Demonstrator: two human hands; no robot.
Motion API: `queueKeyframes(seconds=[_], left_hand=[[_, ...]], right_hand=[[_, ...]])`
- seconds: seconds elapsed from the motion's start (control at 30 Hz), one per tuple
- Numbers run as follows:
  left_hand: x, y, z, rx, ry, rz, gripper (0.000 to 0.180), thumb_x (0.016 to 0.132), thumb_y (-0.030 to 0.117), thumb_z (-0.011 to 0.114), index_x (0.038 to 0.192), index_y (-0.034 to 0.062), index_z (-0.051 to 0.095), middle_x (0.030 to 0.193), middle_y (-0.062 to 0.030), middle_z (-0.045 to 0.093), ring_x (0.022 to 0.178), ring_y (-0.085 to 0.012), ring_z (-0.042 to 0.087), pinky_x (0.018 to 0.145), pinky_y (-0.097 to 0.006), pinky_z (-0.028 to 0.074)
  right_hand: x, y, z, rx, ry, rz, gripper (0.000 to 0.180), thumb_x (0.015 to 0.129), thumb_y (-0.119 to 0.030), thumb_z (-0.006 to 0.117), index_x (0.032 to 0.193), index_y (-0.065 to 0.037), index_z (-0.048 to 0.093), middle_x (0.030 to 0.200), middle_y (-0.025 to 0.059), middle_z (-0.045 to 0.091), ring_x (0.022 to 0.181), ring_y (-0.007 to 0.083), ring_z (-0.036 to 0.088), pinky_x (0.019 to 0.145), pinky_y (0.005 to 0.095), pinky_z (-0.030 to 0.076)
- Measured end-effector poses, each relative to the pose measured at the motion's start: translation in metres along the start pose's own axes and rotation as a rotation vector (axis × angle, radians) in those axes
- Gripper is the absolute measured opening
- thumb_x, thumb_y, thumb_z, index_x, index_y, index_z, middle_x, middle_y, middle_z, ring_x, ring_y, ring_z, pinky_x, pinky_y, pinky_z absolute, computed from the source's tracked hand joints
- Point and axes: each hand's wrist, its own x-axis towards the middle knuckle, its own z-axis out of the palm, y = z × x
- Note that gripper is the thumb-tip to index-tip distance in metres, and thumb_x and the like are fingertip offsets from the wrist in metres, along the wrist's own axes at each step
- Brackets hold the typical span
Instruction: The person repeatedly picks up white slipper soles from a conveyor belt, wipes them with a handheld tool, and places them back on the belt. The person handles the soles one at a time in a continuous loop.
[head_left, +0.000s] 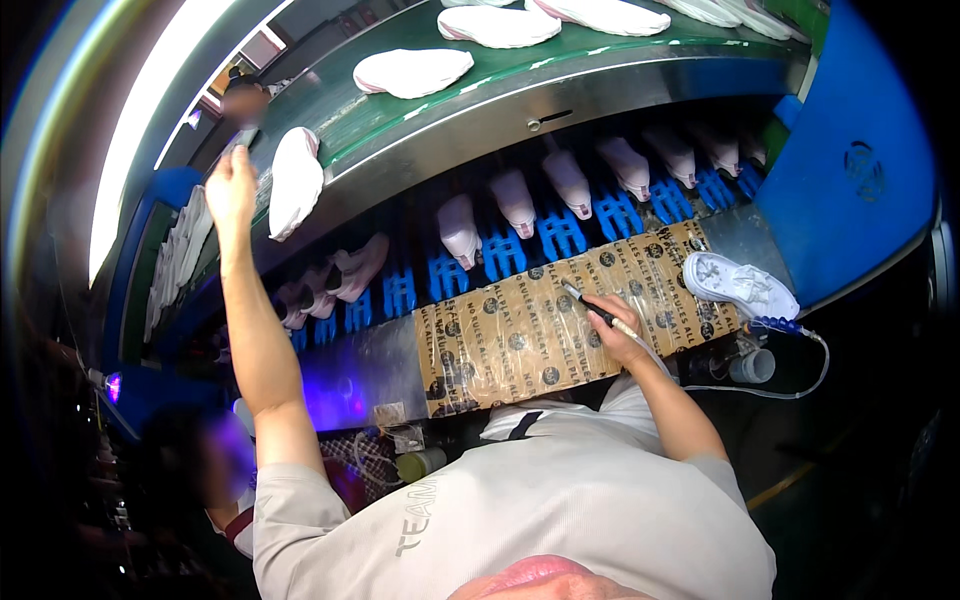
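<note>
My left hand (231,190) is raised at the far left, its fingers pointing away and holding nothing I can see. Just right of it, a white shoe upper (297,183) lies at the green conveyor's near edge. Low over a work ledge covered with printed brown tape (520,340), my right hand (622,330) grips a black pen-like tool (590,305) with a metal tip. A pale cord trails from the tool past my wrist. Right of that hand, a white lace-up shoe (740,285) lies at the ledge's end.
Several pale shoe uppers (515,203) sit in a row by blue brackets (505,256) behind the ledge. More white uppers (413,73) lie on the green conveyor (330,95). A blue machine panel (860,160) stands right. Blue-jointed tubing (776,325) loops below it. Another person (245,100) is beyond the conveyor.
</note>
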Motion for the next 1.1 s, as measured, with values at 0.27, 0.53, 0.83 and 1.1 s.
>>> queueKeyframes(seconds=[0.27,0.53,0.83,1.1], left_hand=[[-0.056,-0.01,0.032,-0.228,0.033,0.119,0.089,0.095,0.03,0.073,0.156,-0.0125,0.024,0.132,-0.034,0.062,0.125,-0.0375,0.063,0.105,-0.04,0.048],[-0.214,0.02,0.059,-1.136,-0.115,-0.297,0.04,0.09,0.013,0.071,0.122,-0.0104,0.063,0.112,-0.0141,0.073,0.102,-0.0225,0.071,0.092,-0.035,0.056],[-0.374,0.046,0.141,-1.982,-0.703,-0.881,0.079,0.106,0.066,0.02,0.152,0.0055,0.042,0.143,-0.0218,0.057,0.126,-0.0369,0.062,0.107,-0.049,0.054],[-0.394,0.067,0.143,-1.848,-0.715,-0.893,0.072,0.11,0.058,0.011,0.147,0.0072,0.047,0.136,-0.0137,0.061,0.127,-0.0279,0.061,0.11,-0.044,0.05]], right_hand=[[0.002,-0.001,0.002,-0.002,-0.024,-0.016,0.031,0.087,-0.006,0.073,0.117,-0.005,0.075,0.094,0.0106,0.069,0.085,0.0236,0.067,0.077,0.0318,0.051],[0.004,-0.033,0.006,0.293,0.038,0.205,0.022,0.095,-0.009,0.069,0.115,-0.003,0.073,0.091,-0.0001,0.069,0.077,0.0062,0.059,0.07,0.0207,0.048],[0.017,-0.126,0.022,0.557,-0.141,0.214,0.026,0.094,-0.011,0.071,0.118,0.0,0.07,0.083,-0.0031,0.061,0.069,0.0035,0.048,0.063,0.0189,0.038],[0.042,-0.145,0.06,-0.158,-0.232,-0.517,0.031,0.082,-0.003,0.078,0.113,-0.006,0.078,0.093,0.0102,0.074,0.085,0.0184,0.068,0.079,0.0336,0.052]])
